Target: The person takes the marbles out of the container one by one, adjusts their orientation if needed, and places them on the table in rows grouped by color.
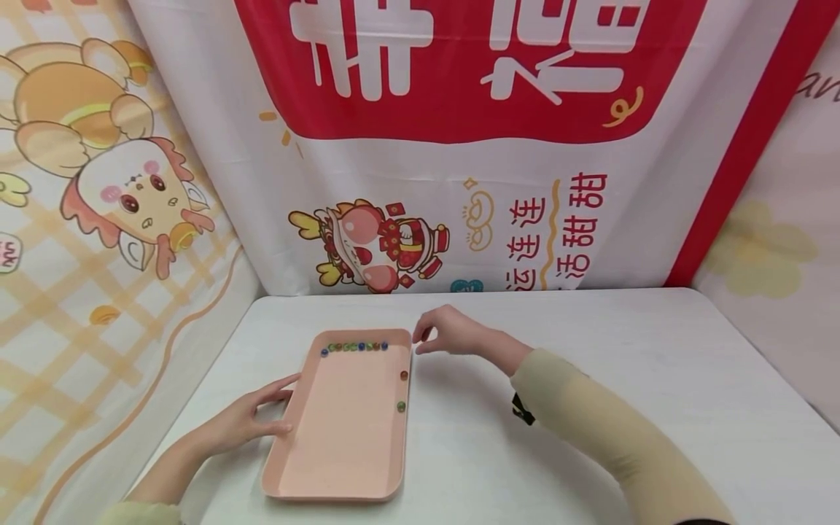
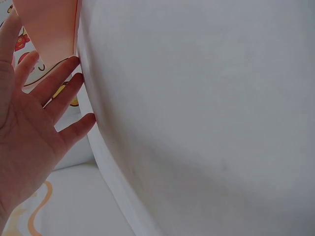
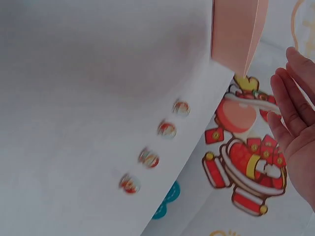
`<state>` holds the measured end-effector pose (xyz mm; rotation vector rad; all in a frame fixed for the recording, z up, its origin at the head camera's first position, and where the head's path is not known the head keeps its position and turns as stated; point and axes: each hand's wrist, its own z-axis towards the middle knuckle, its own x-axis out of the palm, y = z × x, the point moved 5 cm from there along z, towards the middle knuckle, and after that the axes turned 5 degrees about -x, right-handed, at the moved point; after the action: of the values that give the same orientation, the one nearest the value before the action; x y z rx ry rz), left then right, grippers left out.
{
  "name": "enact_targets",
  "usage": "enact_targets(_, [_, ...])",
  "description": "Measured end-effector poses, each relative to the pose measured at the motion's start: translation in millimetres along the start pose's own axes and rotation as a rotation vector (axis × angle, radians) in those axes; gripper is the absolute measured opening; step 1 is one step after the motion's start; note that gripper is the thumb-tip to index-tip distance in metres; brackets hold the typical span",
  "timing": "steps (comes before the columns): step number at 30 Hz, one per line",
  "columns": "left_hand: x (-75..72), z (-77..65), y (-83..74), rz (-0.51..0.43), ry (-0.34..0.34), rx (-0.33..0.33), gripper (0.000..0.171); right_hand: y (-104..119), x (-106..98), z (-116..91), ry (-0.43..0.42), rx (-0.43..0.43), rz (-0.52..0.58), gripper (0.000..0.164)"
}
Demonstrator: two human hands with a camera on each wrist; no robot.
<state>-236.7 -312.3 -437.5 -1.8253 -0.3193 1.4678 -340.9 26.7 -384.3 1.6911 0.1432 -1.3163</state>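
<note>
A shallow pink tray (image 1: 341, 445) lies on the white table. Along its far wall several glass marbles (image 1: 354, 347) form a row, and two more, a brown marble (image 1: 404, 375) and a green marble (image 1: 401, 406), sit by its right wall. My left hand (image 1: 239, 421) touches the tray's left side with thumb and fingers spread. Beside the tray's far right corner is my right hand (image 1: 453, 332), fingers bent loosely in the head view. Nothing shows between its fingers in the right wrist view. There, several small red-and-white round glassy pieces (image 3: 149, 158) rest in a line on the table.
The white table (image 1: 525, 467) runs back to a hanging cloth (image 1: 407, 168) printed with red characters and a cartoon dragon. A patterned cloth (image 1: 85, 292) hangs on the left. The right sleeve has a dark strap (image 1: 523, 410) beneath it.
</note>
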Motion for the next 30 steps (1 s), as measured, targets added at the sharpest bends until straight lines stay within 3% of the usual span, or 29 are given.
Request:
enact_targets(6, [-0.2, 0.0, 1.6, -0.013, 0.005, 0.003, 0.081, 18, 26, 18, 0.087, -0.043, -0.001, 0.019])
enact_targets(12, [-0.2, 1.7, 3.2, -0.023, 0.004, 0.012, 0.081, 26, 43, 31, 0.135, -0.016, -0.028, 0.016])
enact_targets(30, [-0.4, 2.7, 5.3, -0.021, 0.008, -0.009, 0.081, 19, 57, 47, 0.24, 0.096, -0.17, 0.004])
